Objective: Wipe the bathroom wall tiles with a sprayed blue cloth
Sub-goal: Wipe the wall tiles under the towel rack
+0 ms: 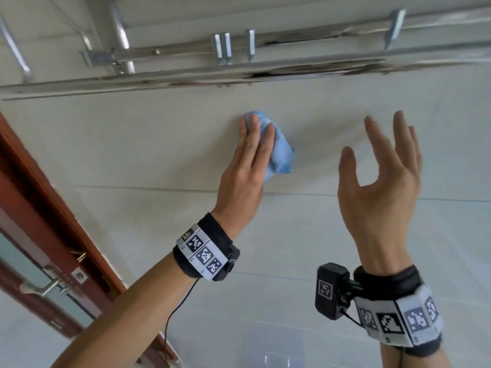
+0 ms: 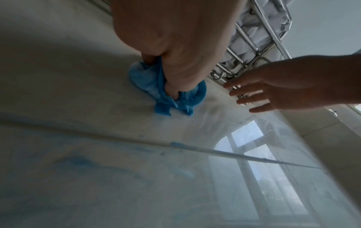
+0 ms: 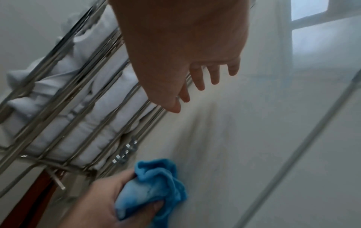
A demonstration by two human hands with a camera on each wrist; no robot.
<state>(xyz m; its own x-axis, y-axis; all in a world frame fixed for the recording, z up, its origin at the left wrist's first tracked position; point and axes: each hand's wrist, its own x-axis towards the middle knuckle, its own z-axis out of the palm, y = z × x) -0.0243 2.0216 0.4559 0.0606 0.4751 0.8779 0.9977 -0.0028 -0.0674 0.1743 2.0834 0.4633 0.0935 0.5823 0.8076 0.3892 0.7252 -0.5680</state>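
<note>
A crumpled blue cloth [image 1: 282,155] is pressed flat against the pale wall tiles [image 1: 148,144], just below a metal rack. My left hand [image 1: 252,147] lies over it. In the wrist views the thumb and fingers curl round the blue cloth [image 3: 156,182] and bunch it [image 2: 148,81]. My right hand [image 1: 382,160] is raised to the right of the cloth, fingers spread and relaxed, holding nothing. The right wrist view shows those fingers [image 3: 199,80] hanging near the rack's edge, clear of the tile.
A chrome towel rack [image 1: 225,49] juts from the wall above the hands, with folded white towels [image 3: 68,92] on it. A brown door frame [image 1: 39,195] and door handle [image 1: 45,286] stand at the left. A grout line [image 1: 132,188] runs below the cloth.
</note>
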